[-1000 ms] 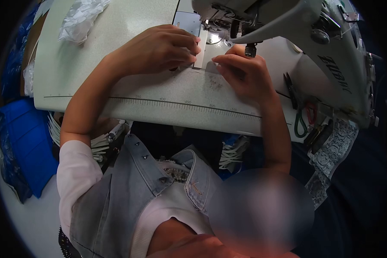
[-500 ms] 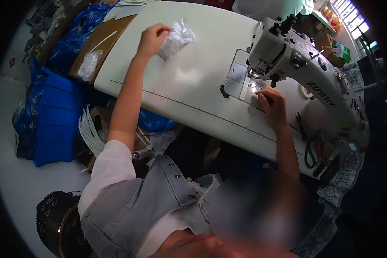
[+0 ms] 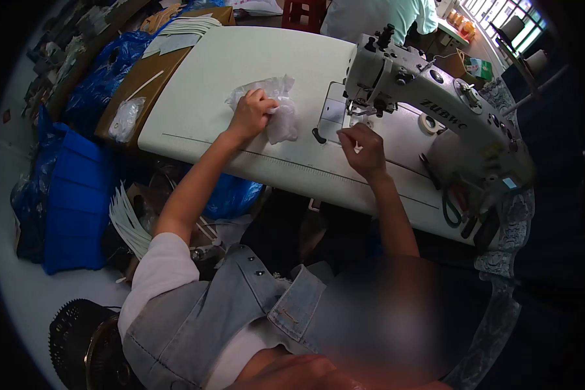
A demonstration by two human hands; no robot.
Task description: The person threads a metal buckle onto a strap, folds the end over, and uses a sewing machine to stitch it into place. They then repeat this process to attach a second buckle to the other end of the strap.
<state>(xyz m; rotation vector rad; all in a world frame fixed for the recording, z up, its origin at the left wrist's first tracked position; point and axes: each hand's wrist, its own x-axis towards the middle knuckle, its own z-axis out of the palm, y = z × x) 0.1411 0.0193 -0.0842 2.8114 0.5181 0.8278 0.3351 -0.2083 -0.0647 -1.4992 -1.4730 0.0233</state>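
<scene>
A crumpled, translucent white plastic bag lies on the sewing table, left of the machine. My left hand is closed on its upper left part, fingers curled into the folds. The sewing machine, pale and marked ZUBWC, stands to the right with its needle area over a metal plate. Just in front of the needle, my right hand is closed, thumb and fingers pinched together. A small whitish bit shows at its fingers, too small to name.
A white tape roll sits under the machine arm. Dark-handled scissors lie at the table's right. To the left are a cardboard box with a small plastic packet and a blue bin. Another person sits beyond the table.
My left hand has drawn the plastic bag toward me and nearer the machine. My right hand stays pinched by the needle, shifted slightly. The whole view has also shifted.
</scene>
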